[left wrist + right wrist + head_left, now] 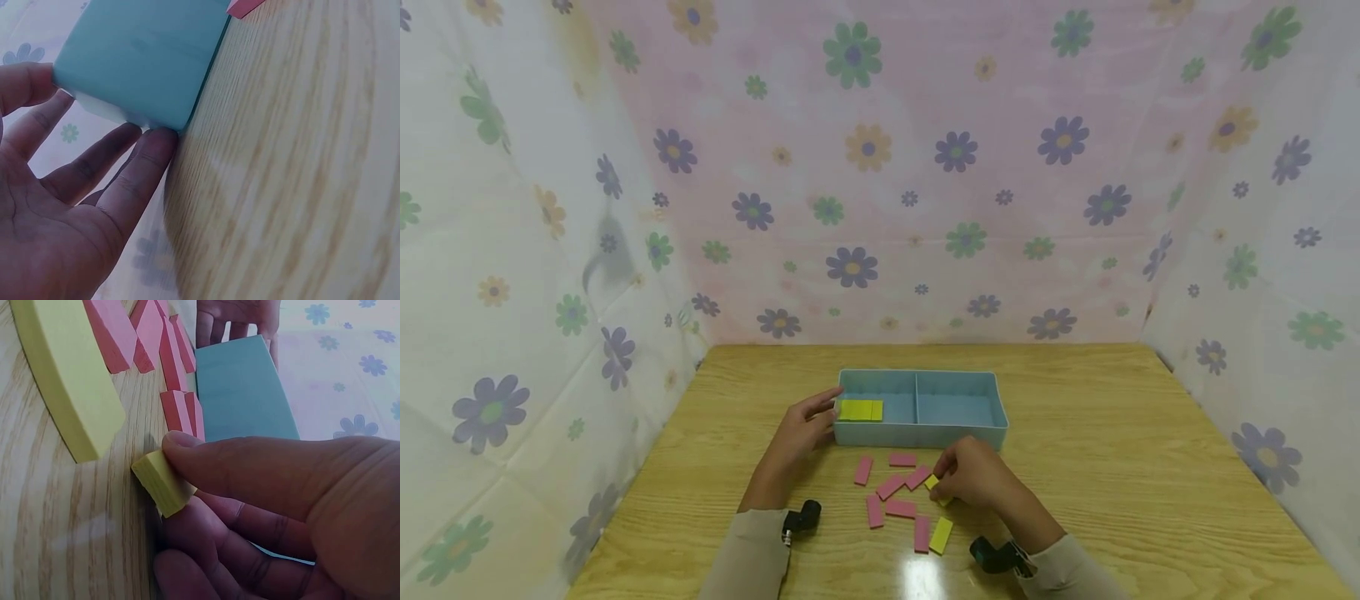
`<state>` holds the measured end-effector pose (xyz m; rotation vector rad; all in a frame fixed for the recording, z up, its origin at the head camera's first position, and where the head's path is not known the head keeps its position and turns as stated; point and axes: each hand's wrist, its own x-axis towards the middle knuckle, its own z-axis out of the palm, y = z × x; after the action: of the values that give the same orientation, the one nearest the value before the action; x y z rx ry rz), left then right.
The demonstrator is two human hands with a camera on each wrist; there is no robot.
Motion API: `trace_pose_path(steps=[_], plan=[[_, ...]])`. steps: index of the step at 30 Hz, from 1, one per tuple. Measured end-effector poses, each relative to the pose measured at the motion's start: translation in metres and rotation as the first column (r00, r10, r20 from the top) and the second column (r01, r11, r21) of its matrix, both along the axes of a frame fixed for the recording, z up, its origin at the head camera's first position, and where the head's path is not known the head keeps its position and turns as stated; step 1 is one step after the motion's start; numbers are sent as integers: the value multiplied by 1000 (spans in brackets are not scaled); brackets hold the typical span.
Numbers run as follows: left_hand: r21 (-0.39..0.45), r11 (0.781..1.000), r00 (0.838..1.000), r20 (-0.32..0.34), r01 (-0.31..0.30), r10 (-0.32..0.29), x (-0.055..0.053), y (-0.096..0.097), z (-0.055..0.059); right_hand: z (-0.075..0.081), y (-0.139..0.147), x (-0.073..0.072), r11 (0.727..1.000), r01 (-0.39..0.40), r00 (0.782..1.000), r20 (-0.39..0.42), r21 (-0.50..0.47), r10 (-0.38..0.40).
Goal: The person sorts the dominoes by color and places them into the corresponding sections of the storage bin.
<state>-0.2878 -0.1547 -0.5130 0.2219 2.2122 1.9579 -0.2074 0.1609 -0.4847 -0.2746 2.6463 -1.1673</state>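
A light blue two-compartment box (pixel 887 435) sits on the table, with several yellow blocks (pixel 857 410) side by side at the left of its left compartment. My left hand (pixel 802 432) touches the box's left end with extended fingertips, seen close up in the left wrist view. Just in front of the box, my right hand (pixel 976 475) pinches a yellow block (pixel 164 482) between thumb and fingers, low over the table. Another yellow block (pixel 941 536) lies nearer to me, beside a pink block (pixel 922 533).
Several more pink blocks (pixel 901 508) lie scattered in front of the box on the wooden table (pixel 1112 467). The box's right compartment (pixel 958 410) holds no blocks. Flower-patterned cloth (pixel 917 167) hangs behind the table and along both sides.
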Motion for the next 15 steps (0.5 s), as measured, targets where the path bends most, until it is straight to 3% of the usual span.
trace_pose_path(steps=[15], plan=[[-2, 1000, 1000, -14, -3, 3, 0, 0, -2, -3, 0, -4, 999, 25, 998, -65, -23, -26]])
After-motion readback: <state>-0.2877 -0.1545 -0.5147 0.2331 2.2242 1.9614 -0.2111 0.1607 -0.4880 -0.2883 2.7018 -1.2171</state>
